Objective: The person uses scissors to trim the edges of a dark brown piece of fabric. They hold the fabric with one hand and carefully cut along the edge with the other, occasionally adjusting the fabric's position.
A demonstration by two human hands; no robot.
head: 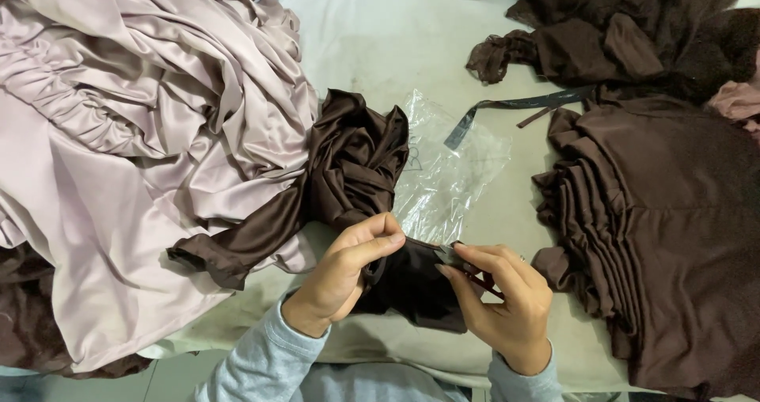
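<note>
Hands — left hand point(344, 271) pinches dark brown satin garment point(412, 279) | right hand point(503, 299) grips small metal snips point(453, 255) | keep fabric taut — cut close.

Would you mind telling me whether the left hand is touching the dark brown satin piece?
Touching. The head view shows the left hand pinching the top edge of the dark brown satin piece between thumb and fingers, with no gap visible.

Dark brown satin garment point(356, 164), pale lilac fabric heap point(134, 133), clear plastic bag point(451, 164)
</note>
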